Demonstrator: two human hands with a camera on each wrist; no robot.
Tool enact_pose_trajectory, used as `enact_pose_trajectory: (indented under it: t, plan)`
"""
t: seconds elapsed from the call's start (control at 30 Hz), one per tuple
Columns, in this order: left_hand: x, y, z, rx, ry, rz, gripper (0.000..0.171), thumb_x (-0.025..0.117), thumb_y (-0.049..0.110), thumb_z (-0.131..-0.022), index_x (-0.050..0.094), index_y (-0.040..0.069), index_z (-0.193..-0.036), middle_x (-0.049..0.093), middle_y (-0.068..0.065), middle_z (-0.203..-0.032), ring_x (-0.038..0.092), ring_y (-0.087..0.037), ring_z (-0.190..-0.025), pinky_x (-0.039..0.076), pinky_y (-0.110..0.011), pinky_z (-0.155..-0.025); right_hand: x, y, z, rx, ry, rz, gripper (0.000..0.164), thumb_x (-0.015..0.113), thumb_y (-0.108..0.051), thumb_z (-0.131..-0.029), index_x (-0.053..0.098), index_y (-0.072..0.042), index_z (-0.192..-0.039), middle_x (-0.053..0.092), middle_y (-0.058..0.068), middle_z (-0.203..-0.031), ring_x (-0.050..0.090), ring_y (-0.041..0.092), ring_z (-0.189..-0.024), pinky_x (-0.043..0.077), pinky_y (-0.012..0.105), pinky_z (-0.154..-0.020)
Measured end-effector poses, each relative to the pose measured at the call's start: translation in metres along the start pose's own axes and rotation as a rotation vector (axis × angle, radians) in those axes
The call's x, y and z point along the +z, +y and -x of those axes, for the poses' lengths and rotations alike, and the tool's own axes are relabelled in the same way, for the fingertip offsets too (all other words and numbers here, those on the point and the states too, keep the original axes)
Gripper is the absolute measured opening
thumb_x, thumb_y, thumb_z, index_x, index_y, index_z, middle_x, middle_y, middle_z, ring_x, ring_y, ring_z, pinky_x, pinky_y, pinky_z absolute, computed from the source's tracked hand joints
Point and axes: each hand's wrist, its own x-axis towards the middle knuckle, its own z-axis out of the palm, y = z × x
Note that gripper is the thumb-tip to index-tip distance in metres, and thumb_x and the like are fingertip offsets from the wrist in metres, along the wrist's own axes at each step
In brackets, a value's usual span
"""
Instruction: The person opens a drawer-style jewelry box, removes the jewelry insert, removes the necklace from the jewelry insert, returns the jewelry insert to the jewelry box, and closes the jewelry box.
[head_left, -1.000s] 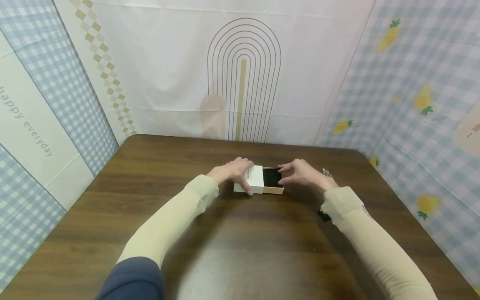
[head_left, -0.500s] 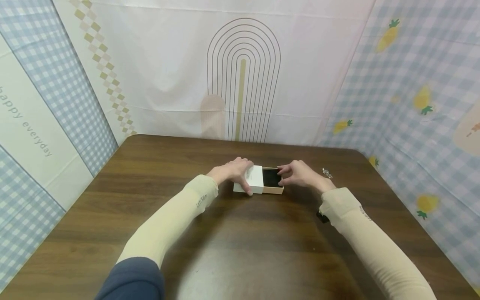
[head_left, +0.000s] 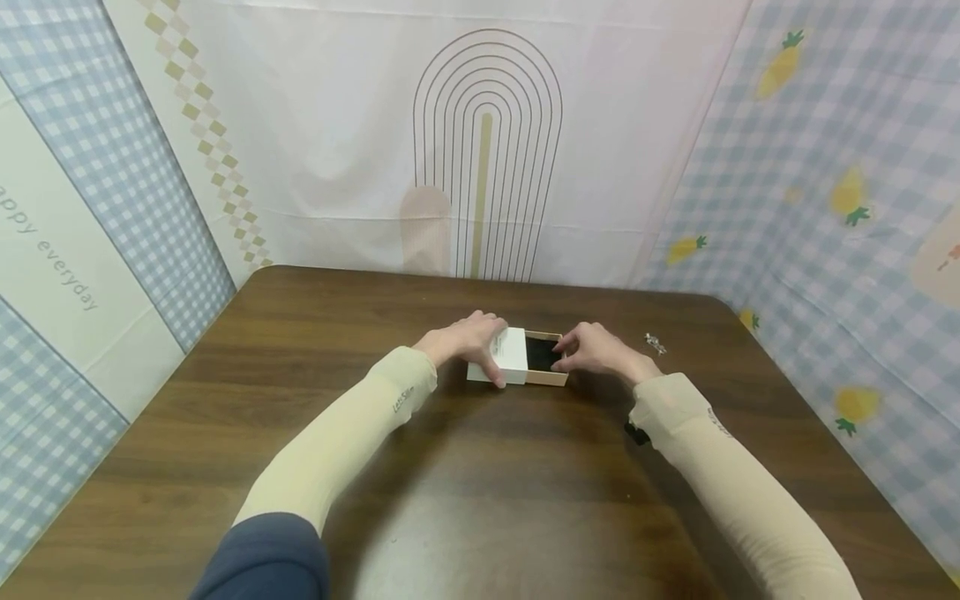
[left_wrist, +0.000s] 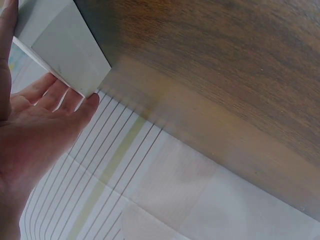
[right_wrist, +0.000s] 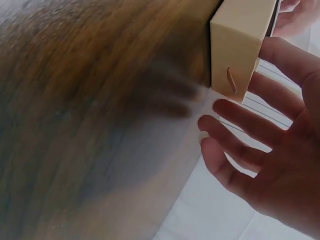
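A small white box lies on the table, its tan drawer partly slid out to the right. Inside the drawer is a flat black insert. My left hand grips the white sleeve, thumb on the near side and fingers on the far side. Over the drawer's right end, my right hand has its thumb and index fingertips at the black insert, with a gap between them. The right wrist view shows a small slanted tab on the drawer's end face, and the other right fingers spread beside it.
A small silvery trinket rests on the brown wooden table, right of my right hand. White patterned cloth hangs behind the table's far edge, and blue checked cloth hangs along the right side.
My right hand has shifted slightly left, its thumb and index fingertips reaching further over the black insert and closer together. The left hand and the box stay in place.
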Motion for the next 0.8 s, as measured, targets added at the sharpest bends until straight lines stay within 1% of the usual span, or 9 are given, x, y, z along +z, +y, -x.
enact_pose_trajectory:
  t: [0.07, 0.17, 0.23, 0.3, 0.4, 0.47, 0.57, 0.63, 0.8]
  plan:
    - [-0.001, 0.0, 0.0, 0.004, 0.0, 0.0, 0.085, 0.089, 0.044, -0.06, 0.05, 0.011, -0.129, 0.055, -0.005, -0.114, 0.045, -0.021, -0.108, 0.044, -0.036, -0.089, 0.0, -0.001, -0.001, 0.007, -0.006, -0.004, 0.041, 0.077, -0.031, -0.079, 0.071, -0.007, -0.112, 0.06, 0.018, -0.131, 0.061, 0.033, -0.112, 0.05, 0.046, -0.091]
    - [-0.002, 0.0, 0.001, 0.007, 0.002, 0.0, 0.086, 0.089, 0.044, -0.059, 0.051, 0.01, -0.128, 0.055, -0.005, -0.114, 0.046, -0.021, -0.108, 0.044, -0.036, -0.089, 0.002, 0.0, -0.002, 0.004, 0.005, -0.038, 0.037, 0.074, -0.025, -0.082, 0.07, -0.004, -0.112, 0.065, 0.019, -0.124, 0.063, 0.032, -0.107, 0.051, 0.044, -0.088]
    - [-0.002, 0.0, 0.001, 0.003, 0.003, -0.002, 0.086, 0.089, 0.044, -0.059, 0.051, 0.011, -0.128, 0.055, -0.005, -0.115, 0.046, -0.021, -0.108, 0.045, -0.036, -0.089, 0.003, 0.002, -0.003, 0.011, 0.034, -0.093, 0.033, 0.07, -0.019, -0.085, 0.068, -0.001, -0.112, 0.067, 0.02, -0.116, 0.066, 0.03, -0.099, 0.054, 0.04, -0.082]
    - [-0.002, 0.0, 0.001, -0.003, 0.003, -0.003, 0.087, 0.089, 0.045, -0.059, 0.05, 0.011, -0.129, 0.055, -0.004, -0.115, 0.046, -0.021, -0.108, 0.045, -0.036, -0.088, 0.003, 0.005, -0.004, 0.027, 0.072, -0.155, 0.03, 0.062, -0.012, -0.088, 0.064, 0.002, -0.114, 0.069, 0.02, -0.108, 0.067, 0.026, -0.087, 0.055, 0.034, -0.073]
    - [0.0, -0.001, 0.0, -0.012, -0.002, -0.003, 0.086, 0.089, 0.045, -0.059, 0.05, 0.012, -0.129, 0.055, -0.004, -0.115, 0.046, -0.02, -0.108, 0.044, -0.035, -0.087, 0.004, 0.009, -0.004, 0.065, 0.098, -0.219, 0.031, 0.051, -0.005, -0.09, 0.058, 0.007, -0.118, 0.069, 0.021, -0.097, 0.066, 0.023, -0.071, 0.051, 0.027, -0.062]
    - [0.0, -0.001, -0.001, -0.015, -0.003, -0.002, 0.085, 0.089, 0.046, -0.059, 0.051, 0.013, -0.128, 0.055, -0.003, -0.114, 0.046, -0.02, -0.107, 0.044, -0.035, -0.085, 0.004, 0.011, -0.003, 0.091, 0.084, -0.234, 0.032, 0.047, -0.005, -0.091, 0.058, 0.009, -0.118, 0.07, 0.021, -0.09, 0.064, 0.021, -0.061, 0.048, 0.024, -0.057]
    - [0.001, -0.001, -0.001, -0.01, -0.004, -0.005, 0.086, 0.089, 0.046, -0.058, 0.05, 0.012, -0.128, 0.055, -0.003, -0.114, 0.046, -0.02, -0.107, 0.044, -0.035, -0.086, 0.003, 0.011, -0.002, 0.124, 0.042, -0.238, 0.03, 0.045, -0.009, -0.094, 0.062, 0.01, -0.111, 0.071, 0.02, -0.083, 0.059, 0.017, -0.05, 0.047, 0.024, -0.052]
    - [0.0, -0.001, -0.001, -0.001, -0.002, -0.007, 0.088, 0.09, 0.046, -0.058, 0.05, 0.011, -0.129, 0.056, -0.004, -0.115, 0.046, -0.021, -0.108, 0.044, -0.036, -0.088, 0.001, 0.01, -0.001, 0.141, 0.013, -0.228, 0.03, 0.046, -0.01, -0.093, 0.065, 0.009, -0.107, 0.072, 0.018, -0.082, 0.055, 0.012, -0.046, 0.046, 0.024, -0.05]
    - [-0.001, 0.0, -0.002, 0.004, 0.001, -0.007, 0.09, 0.09, 0.046, -0.058, 0.049, 0.011, -0.131, 0.055, -0.004, -0.116, 0.045, -0.021, -0.11, 0.044, -0.037, -0.091, -0.001, 0.01, 0.001, 0.16, -0.058, -0.216, 0.031, 0.046, -0.008, -0.088, 0.069, 0.005, -0.105, 0.073, 0.012, -0.075, 0.051, 0.01, -0.043, 0.042, 0.024, -0.045]
